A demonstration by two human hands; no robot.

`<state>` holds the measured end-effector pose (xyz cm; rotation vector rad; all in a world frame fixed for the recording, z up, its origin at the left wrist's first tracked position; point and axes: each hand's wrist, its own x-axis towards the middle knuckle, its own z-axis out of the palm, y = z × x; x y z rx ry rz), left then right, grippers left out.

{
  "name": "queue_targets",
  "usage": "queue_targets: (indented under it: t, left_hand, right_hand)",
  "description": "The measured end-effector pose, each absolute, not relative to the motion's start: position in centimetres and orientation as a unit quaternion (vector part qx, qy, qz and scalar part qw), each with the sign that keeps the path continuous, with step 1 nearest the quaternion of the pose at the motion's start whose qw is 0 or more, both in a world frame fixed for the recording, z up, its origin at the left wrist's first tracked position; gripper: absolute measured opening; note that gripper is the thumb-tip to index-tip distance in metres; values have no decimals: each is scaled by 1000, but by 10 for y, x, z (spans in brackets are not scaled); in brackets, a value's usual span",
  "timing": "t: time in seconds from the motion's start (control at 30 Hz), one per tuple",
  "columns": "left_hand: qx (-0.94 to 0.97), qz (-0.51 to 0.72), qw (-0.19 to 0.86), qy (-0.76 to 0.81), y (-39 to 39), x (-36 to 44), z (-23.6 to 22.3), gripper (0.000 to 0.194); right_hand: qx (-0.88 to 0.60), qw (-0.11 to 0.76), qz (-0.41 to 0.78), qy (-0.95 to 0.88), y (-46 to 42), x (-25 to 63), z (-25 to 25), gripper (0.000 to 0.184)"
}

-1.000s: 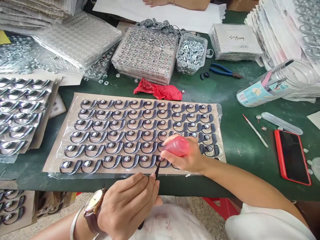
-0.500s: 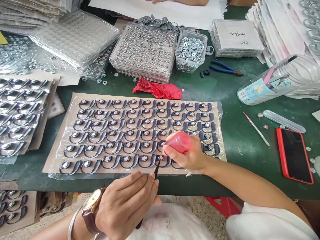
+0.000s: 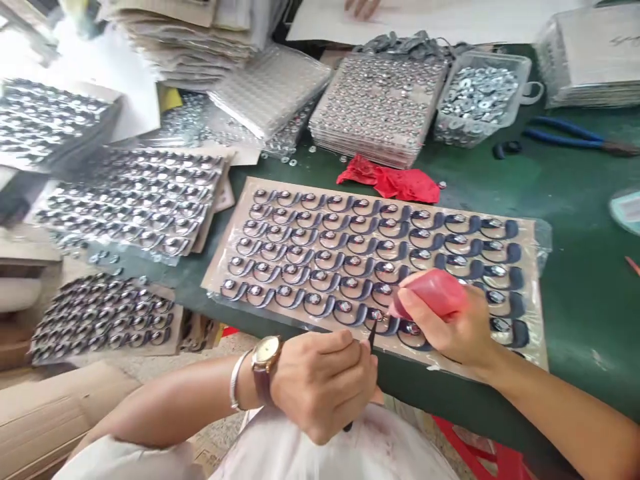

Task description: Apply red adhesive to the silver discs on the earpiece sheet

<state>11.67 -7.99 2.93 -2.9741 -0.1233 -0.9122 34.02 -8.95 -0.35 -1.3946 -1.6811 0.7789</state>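
Watching the near row, we have both hands at work over the brown card (image 3: 220, 267), where rows of dark curved pieces lie, each with a shiny round disc. Our left hand (image 3: 325, 380), watch (image 3: 267, 352) on the wrist, has its fingers closed on a slim dark tool (image 3: 373, 335), and the tip is right at one disc (image 3: 377, 315) in the row closest to us. From the other side, our right hand (image 3: 457, 327) is wrapped around a soft red bottle (image 3: 436, 292), its narrow end just beside that same disc. Touching, or a hair off? We can't tell, nor can we see whether anything is coming out.

So the step in hand, as we judge it, is close work on this single disc, tool and bottle together. The next move calls for a steady left hand and a measured squeeze from the right, with the neighbouring discs left undisturbed. Beyond the card, we spot a crumpled red cloth (image 3: 407, 185), a clear tub (image 3: 463, 137) full of washers and blue-handled pliers (image 3: 565, 133).
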Motion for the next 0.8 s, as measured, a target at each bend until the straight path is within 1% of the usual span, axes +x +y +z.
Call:
queue_targets:
  t: [0.13,0.23,0.33,0.4,0.47,0.57,0.67,0.8]
  left_hand:
    - [-953,-296,42,-42,-85,115,21,17]
    - [-953,-297,30,-45,-86,113,20,19]
    - [-953,-289,-43,-77,-82,111,25,16]
    - [-947,-288,-98,-106,-78,109,29,16]
    - [-937,-279,-160,-136,-72,106,31,19]
    - [-914,-285,-221,-183,-66,105,30,16]
    - [-904,-295,-241,-195,-64,104,27,15]
    - [-903,-298,-239,-195,-66,103,25,15]
  right_hand:
    - [-531,422,299,-671,-89,339,-3,19]
    - [-535,433,296,-662,-89,338,-6,16]
    - [-543,441,313,-643,-91,337,-9,13]
    - [-542,441,354,-622,-90,336,-11,14]
    - [-535,441,403,-598,-89,336,-13,17]
    - [-520,445,440,-582,-85,337,-14,23]
    - [-512,448,449,-579,-84,338,-15,25]
    - [-515,446,447,-579,-85,337,-15,25]
